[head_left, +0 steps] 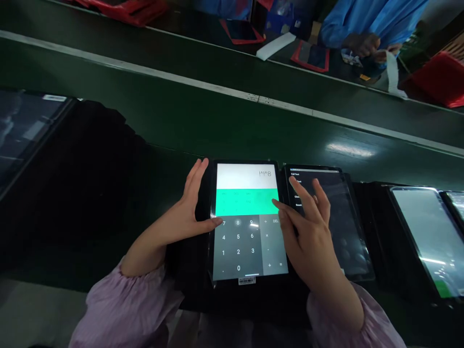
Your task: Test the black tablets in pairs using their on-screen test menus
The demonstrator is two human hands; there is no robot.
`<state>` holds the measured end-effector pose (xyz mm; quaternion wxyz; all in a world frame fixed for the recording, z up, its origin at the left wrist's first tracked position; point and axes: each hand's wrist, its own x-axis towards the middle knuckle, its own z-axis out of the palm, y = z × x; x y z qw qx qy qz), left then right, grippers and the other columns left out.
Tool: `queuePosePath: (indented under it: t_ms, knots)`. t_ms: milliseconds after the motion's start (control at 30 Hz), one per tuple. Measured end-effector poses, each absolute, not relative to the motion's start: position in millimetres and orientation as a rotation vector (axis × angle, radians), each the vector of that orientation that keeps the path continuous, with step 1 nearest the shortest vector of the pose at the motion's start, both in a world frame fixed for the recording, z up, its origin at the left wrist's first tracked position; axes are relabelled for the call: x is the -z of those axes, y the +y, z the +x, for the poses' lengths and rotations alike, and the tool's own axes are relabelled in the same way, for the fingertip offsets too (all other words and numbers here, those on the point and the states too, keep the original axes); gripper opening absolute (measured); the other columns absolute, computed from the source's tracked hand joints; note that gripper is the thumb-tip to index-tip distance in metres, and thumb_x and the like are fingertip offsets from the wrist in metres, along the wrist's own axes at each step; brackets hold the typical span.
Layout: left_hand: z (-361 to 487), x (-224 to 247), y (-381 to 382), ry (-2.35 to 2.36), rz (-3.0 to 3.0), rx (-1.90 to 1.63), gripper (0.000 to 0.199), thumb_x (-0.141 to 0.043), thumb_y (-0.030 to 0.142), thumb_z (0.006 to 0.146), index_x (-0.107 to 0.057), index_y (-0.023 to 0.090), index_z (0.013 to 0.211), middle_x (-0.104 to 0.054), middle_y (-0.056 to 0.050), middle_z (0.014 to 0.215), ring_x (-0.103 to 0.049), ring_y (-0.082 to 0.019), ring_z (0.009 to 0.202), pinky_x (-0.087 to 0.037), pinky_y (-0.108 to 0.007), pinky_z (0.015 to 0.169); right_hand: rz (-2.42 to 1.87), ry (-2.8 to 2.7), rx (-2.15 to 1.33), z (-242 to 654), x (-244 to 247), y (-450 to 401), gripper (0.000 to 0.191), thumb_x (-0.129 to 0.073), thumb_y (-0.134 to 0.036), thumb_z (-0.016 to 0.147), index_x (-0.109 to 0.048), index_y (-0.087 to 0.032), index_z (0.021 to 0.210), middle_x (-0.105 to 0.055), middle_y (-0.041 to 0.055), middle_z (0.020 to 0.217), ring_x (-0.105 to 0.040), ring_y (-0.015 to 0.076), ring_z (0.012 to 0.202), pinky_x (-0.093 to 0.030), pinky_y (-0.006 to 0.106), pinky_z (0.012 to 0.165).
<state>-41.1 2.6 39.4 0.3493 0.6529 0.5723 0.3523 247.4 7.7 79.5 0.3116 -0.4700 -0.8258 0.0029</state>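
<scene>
Lying between the hands, the tablet (226, 261) sits just right of the left hand (183, 215) and just left of the right hand (308, 232), its long axis running away from the person. The left hand spreads thumb and fingers apart, gripping nothing, thumb on the tablet's left edge. The right hand, also parted and holding nothing, reaches a fingertip over the tablet's right side; contact is unclear. Beneath its raised fingers lies another tablet (344, 227).
</scene>
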Motion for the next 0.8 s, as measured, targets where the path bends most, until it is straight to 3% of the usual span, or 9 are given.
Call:
queuePosePath:
  t_ms: [100, 200, 300, 600, 800]
  knots:
    - [-41, -40, 5, 1.396, 1.617, -0.968, 0.121, -0.077, 0.073, 0.088, -0.004, 0.038, 0.179, -0.002, -0.012, 0.190, -0.007, -0.047, 0.172, -0.021, -0.072, 0.133, -1.240, -2.219, -0.012, 244, -74, 9, 0.040, -0.045, -0.027, 0.114, -0.083, -0.022, 0.126, -0.055, 0.0113, 0.168, -0.031, 0.0471, 0.167, -0.050, 0.080, 0.119]
    - [-38, -38, 6, 1.389, 1.584, -1.034, 0.114, -0.075, 0.070, 0.091, -0.011, 0.037, 0.179, -0.003, -0.009, 0.190, 0.000, -0.043, 0.173, -0.016, -0.067, 0.136, -1.221, -2.278, -0.024, 239, -73, 8, 0.040, -0.045, -0.028, 0.114, -0.081, -0.025, 0.132, -0.050, 0.0072, 0.173, -0.024, 0.0473, 0.170, -0.050, 0.079, 0.119]
    - [-36, -31, 7, 1.398, 1.554, -1.143, 0.109, -0.073, 0.072, 0.091, -0.018, 0.036, 0.178, -0.006, -0.008, 0.190, -0.001, -0.041, 0.174, -0.015, -0.063, 0.138, -1.261, -2.221, 0.002, 240, -73, 9, 0.042, -0.042, -0.026, 0.115, -0.082, -0.021, 0.125, -0.057, 0.0090, 0.168, -0.029, 0.0465, 0.168, -0.050, 0.078, 0.120]
    - [-27, -31, 13, 1.450, 1.375, -1.393, 0.085, -0.079, 0.059, 0.089, -0.050, 0.034, 0.165, -0.041, -0.006, 0.180, -0.017, -0.041, 0.172, -0.020, -0.061, 0.139, -1.287, -2.207, 0.035, 243, -74, 10, 0.043, -0.040, -0.029, 0.116, -0.082, -0.023, 0.126, -0.058, 0.0081, 0.167, -0.031, 0.0461, 0.167, -0.048, 0.079, 0.121]
    - [-26, -34, 18, 1.461, 1.258, -1.327, 0.086, -0.081, 0.057, 0.086, -0.052, 0.031, 0.163, -0.046, -0.009, 0.177, -0.029, -0.043, 0.168, -0.028, -0.063, 0.136, -1.431, -1.998, 0.126, 296, -77, 32, 0.043, -0.044, -0.043, 0.115, -0.084, -0.028, 0.122, -0.061, 0.0082, 0.162, -0.032, 0.0444, 0.167, -0.031, 0.085, 0.128]
